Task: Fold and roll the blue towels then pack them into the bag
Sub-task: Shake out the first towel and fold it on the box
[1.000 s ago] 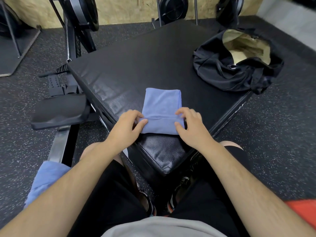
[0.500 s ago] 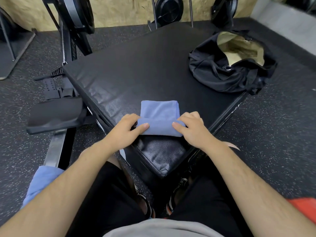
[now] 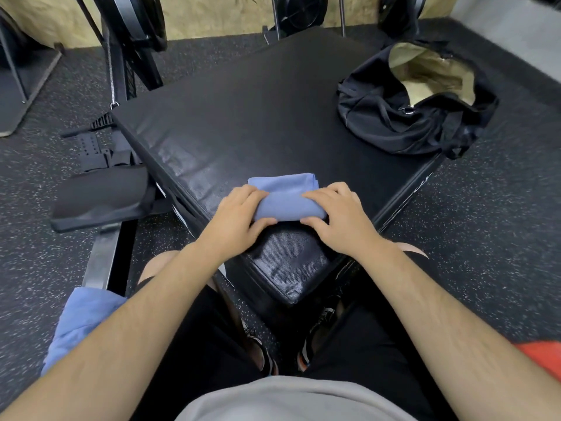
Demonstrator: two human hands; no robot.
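Observation:
A blue towel (image 3: 287,199) lies on the near corner of a black padded box (image 3: 243,117), most of it rolled into a thick roll with a short flat strip left at its far side. My left hand (image 3: 236,217) grips the roll's left end, fingers over the top and thumb under the near side. My right hand (image 3: 337,214) grips the right end the same way. A black bag (image 3: 403,123) sits open at the box's far right corner, its tan lining showing. Another blue towel (image 3: 82,323) lies low on the left, partly hidden by my left forearm.
A black rowing machine seat and rail (image 3: 100,202) stand left of the box. Gym machines (image 3: 133,22) line the far wall on the speckled rubber floor. An orange object (image 3: 543,357) shows at the right edge. My knees and shoes are below the box corner.
Both hands have rolled the towel away from me. The roll has grown thicker and the flat part beyond it has shrunk to a short strip.

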